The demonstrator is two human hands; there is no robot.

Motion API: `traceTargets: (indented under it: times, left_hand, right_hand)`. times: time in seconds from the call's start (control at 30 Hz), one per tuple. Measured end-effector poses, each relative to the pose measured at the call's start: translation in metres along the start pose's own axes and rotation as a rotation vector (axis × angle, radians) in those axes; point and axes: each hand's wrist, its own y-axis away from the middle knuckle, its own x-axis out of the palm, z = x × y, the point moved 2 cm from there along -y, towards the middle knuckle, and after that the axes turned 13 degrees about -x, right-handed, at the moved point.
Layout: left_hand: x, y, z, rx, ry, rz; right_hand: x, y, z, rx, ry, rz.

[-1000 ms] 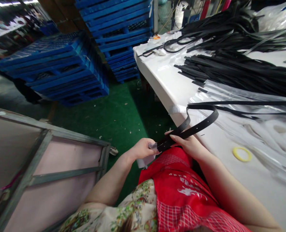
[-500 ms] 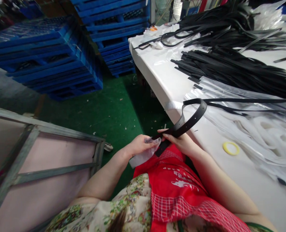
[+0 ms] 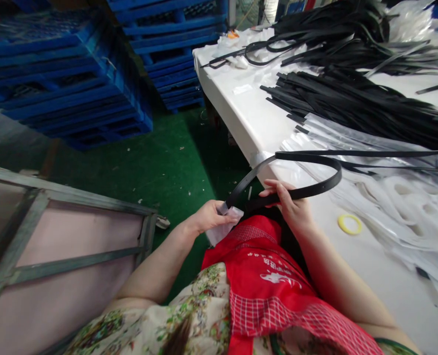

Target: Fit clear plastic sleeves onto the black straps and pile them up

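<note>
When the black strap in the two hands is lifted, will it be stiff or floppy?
The black strap will probably bend easily, since it curves in a loop between the left hand and right hand. It may be somewhat springy: the loop shows a wide, rounded bend. Its narrow, thin band suggests little weight.

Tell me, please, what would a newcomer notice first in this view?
The bright red apron at the bottom centre would probably catch the eye first. Just above it, the left hand and right hand hold a black strap that loops out over the white table's edge. Beyond, black strips lie piled at upper right, and blue pallets stand stacked at upper left.
</note>
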Motion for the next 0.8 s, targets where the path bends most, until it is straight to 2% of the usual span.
traceTargets:
  times: [0.1, 0.37, 0.67, 0.8]
  left_hand:
    - [0.000, 0.000, 0.001, 0.006, -0.010, 0.031]
    - [0.000, -0.003, 0.002, 0.016, -0.038, 0.052]
    - [0.001, -0.001, 0.001, -0.050, -0.047, 0.068]
    - [0.004, -0.001, -0.001, -0.062, -0.052, 0.076]
  right_hand:
    - [0.004, 0.002, -0.001, -0.045, 0.005, -0.010]
    - [0.015, 0.005, 0.002, -0.059, 0.026, 0.153]
    - [0.009, 0.006, 0.003, -0.071, 0.020, 0.172]
    - [0.016, 0.009, 0.004, -0.107, 0.039, 0.262]
